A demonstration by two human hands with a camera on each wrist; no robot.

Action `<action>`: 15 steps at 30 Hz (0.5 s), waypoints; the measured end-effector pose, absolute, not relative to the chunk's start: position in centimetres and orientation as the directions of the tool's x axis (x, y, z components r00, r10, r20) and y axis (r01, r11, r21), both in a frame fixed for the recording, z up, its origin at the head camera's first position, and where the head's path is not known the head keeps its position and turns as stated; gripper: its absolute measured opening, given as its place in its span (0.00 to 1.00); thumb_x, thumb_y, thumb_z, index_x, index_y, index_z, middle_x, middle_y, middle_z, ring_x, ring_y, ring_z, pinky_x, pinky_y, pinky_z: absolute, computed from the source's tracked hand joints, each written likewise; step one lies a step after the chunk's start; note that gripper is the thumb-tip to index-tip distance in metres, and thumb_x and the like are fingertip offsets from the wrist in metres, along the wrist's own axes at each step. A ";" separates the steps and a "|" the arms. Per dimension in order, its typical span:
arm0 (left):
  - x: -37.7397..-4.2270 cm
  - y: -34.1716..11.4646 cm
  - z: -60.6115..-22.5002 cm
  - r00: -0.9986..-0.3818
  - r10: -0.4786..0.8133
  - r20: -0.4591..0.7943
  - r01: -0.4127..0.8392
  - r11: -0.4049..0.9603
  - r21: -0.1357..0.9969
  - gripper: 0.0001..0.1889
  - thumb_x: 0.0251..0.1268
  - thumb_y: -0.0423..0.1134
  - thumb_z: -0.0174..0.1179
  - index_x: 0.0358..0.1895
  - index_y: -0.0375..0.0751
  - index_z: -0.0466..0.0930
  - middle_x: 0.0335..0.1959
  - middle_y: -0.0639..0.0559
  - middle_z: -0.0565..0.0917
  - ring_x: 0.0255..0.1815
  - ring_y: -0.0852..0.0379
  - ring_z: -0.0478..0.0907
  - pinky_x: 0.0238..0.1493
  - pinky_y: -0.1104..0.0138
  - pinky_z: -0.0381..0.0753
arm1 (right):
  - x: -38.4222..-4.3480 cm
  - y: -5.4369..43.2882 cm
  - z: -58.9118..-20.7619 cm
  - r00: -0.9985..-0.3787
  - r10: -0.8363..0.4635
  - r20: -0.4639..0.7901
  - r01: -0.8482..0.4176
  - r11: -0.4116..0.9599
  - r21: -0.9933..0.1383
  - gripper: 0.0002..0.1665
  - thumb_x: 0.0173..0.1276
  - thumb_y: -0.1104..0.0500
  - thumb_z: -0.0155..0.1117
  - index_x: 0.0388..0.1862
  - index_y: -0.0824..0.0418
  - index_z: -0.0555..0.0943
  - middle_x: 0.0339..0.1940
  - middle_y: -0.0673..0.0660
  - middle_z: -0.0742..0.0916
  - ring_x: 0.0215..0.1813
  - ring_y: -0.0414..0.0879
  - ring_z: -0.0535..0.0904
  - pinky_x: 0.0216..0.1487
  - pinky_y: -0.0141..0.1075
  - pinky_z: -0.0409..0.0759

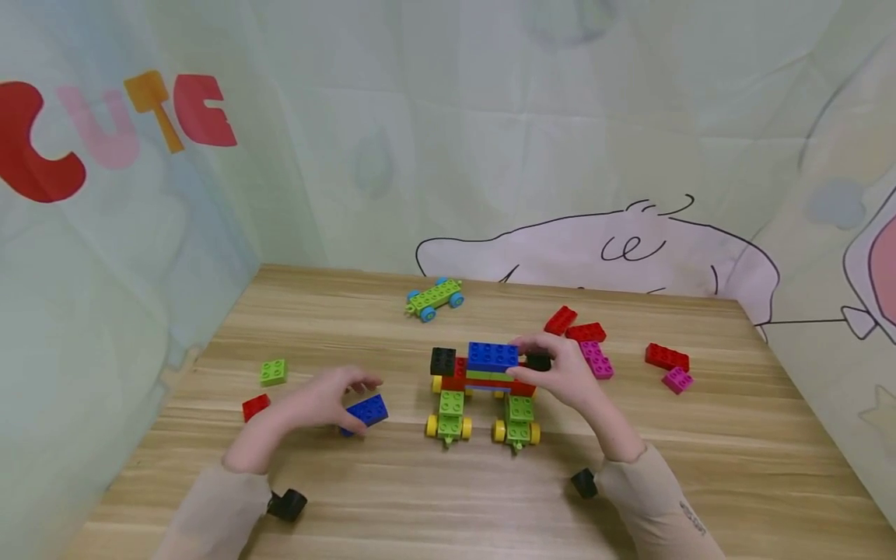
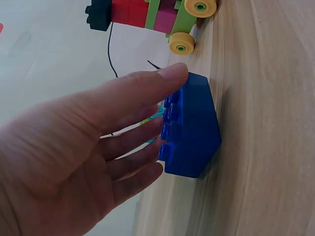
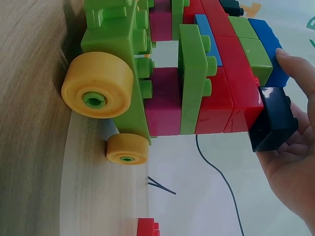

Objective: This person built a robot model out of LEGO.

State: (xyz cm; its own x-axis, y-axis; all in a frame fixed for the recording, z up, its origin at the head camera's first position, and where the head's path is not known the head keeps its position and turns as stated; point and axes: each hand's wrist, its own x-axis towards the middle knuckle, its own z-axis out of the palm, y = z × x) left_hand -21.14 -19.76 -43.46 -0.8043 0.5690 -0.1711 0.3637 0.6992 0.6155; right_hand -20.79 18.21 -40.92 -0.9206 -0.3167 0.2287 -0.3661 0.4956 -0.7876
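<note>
On the left of the wooden table (image 1: 392,498), a small red brick (image 1: 255,407) and a light green brick (image 1: 274,372) are laid. Beside them, the left hand (image 1: 325,400) is held at a loose blue brick (image 1: 369,411); its fingers are slackly bent, with a gap left to the brick, and whether contact is made by the thumb cannot be told. Farther back, a green wheeled base (image 1: 435,297) is placed. Next, the brick model (image 1: 455,383) is carried on yellow wheels (image 1: 467,428) and topped by an upper blue brick (image 1: 493,357), whose right end is pinched by the right hand (image 1: 562,372) beside a black brick (image 3: 275,118). At the right, red bricks (image 1: 667,358) and magenta bricks (image 1: 596,360) are scattered.
</note>
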 end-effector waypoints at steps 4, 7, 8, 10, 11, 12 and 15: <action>-21.0 -19.8 -43.6 -0.807 0.562 -0.181 0.352 0.704 0.616 0.36 0.45 0.42 0.78 0.60 0.34 0.75 0.53 0.46 0.82 0.51 0.50 0.78 0.54 0.53 0.79 | -20.7 18.2 -41.0 -0.922 -0.312 0.229 -0.364 0.499 -0.787 0.21 0.59 0.58 0.74 0.51 0.62 0.83 0.47 0.59 0.88 0.49 0.53 0.83 0.53 0.43 0.82; -20.8 -19.7 -43.6 -0.805 0.566 -0.175 0.355 0.697 0.623 0.34 0.44 0.41 0.78 0.57 0.34 0.77 0.50 0.47 0.82 0.49 0.50 0.78 0.52 0.53 0.80 | -20.7 18.2 -41.0 -0.923 -0.309 0.231 -0.364 0.500 -0.786 0.21 0.59 0.58 0.74 0.51 0.62 0.83 0.47 0.59 0.88 0.49 0.53 0.83 0.53 0.43 0.82; -20.8 -19.7 -43.6 -0.805 0.566 -0.175 0.352 0.695 0.628 0.33 0.44 0.41 0.79 0.56 0.34 0.77 0.50 0.46 0.82 0.49 0.50 0.78 0.52 0.53 0.80 | -20.7 18.2 -41.0 -0.923 -0.309 0.231 -0.364 0.500 -0.786 0.21 0.59 0.58 0.74 0.51 0.62 0.83 0.47 0.59 0.88 0.49 0.52 0.83 0.53 0.42 0.82; -20.7 -19.7 -43.6 -0.805 0.566 -0.178 0.348 0.694 0.631 0.32 0.44 0.41 0.79 0.55 0.35 0.77 0.49 0.46 0.82 0.48 0.50 0.78 0.52 0.53 0.80 | -20.8 18.2 -41.0 -0.922 -0.312 0.231 -0.366 0.497 -0.787 0.21 0.59 0.58 0.74 0.51 0.62 0.83 0.47 0.60 0.88 0.49 0.53 0.83 0.53 0.42 0.82; -20.7 -19.7 -43.6 -0.804 0.567 -0.178 0.350 0.694 0.629 0.32 0.44 0.42 0.79 0.54 0.35 0.77 0.49 0.46 0.82 0.48 0.50 0.78 0.52 0.53 0.80 | -20.8 18.2 -41.0 -0.921 -0.313 0.230 -0.365 0.495 -0.788 0.21 0.59 0.59 0.74 0.51 0.63 0.83 0.47 0.60 0.88 0.49 0.53 0.83 0.53 0.42 0.82; -20.6 -19.7 -43.6 -0.808 0.561 -0.182 0.343 0.698 0.629 0.32 0.43 0.42 0.79 0.54 0.35 0.77 0.49 0.46 0.82 0.48 0.50 0.78 0.52 0.53 0.80 | -20.8 18.3 -41.0 -0.921 -0.316 0.229 -0.365 0.493 -0.790 0.21 0.59 0.59 0.74 0.51 0.63 0.83 0.47 0.60 0.88 0.49 0.53 0.83 0.53 0.42 0.82; -20.7 -19.6 -43.9 -0.813 0.553 -0.183 0.337 0.702 0.627 0.31 0.43 0.42 0.79 0.52 0.36 0.77 0.47 0.48 0.82 0.46 0.52 0.78 0.51 0.55 0.80 | -20.8 18.2 -41.0 -0.919 -0.321 0.230 -0.368 0.484 -0.794 0.20 0.60 0.59 0.74 0.51 0.63 0.83 0.47 0.60 0.88 0.49 0.53 0.83 0.53 0.42 0.82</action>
